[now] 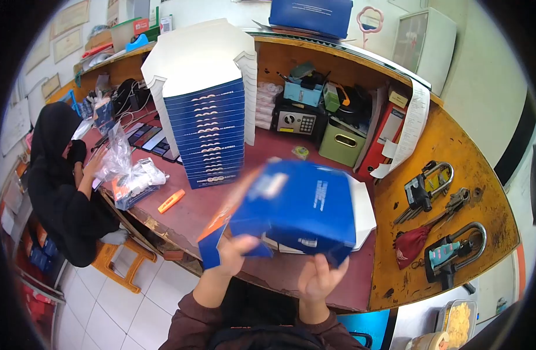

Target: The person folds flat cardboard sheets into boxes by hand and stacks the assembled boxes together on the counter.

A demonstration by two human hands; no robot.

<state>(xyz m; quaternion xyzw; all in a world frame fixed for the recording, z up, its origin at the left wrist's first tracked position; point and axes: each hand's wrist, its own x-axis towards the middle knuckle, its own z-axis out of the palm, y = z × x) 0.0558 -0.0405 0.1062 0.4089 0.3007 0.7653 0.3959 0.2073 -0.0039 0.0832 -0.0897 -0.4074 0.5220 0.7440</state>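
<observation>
Both hands hold a blue cardboard box (303,198) tilted above the table, its left part smeared by motion. My left hand (236,256) is closed on the box's left front edge, beside an orange-and-blue flap (214,233). With fingers pinched, my right hand (320,280) grips the front right lower corner. Another piece of white card (364,210) shows behind and under the box on the right. Just beyond my left hand rises a tall stack of nested blue boxes (206,137) with white insides.
An orange box cutter (171,201) and a plastic-wrapped box (133,186) lie left on the red tabletop (268,150). A person in black (60,181) sits there near several phones (151,140). Padlocks (419,192) and keys (457,198) lie right; a green bin (341,140) stands behind.
</observation>
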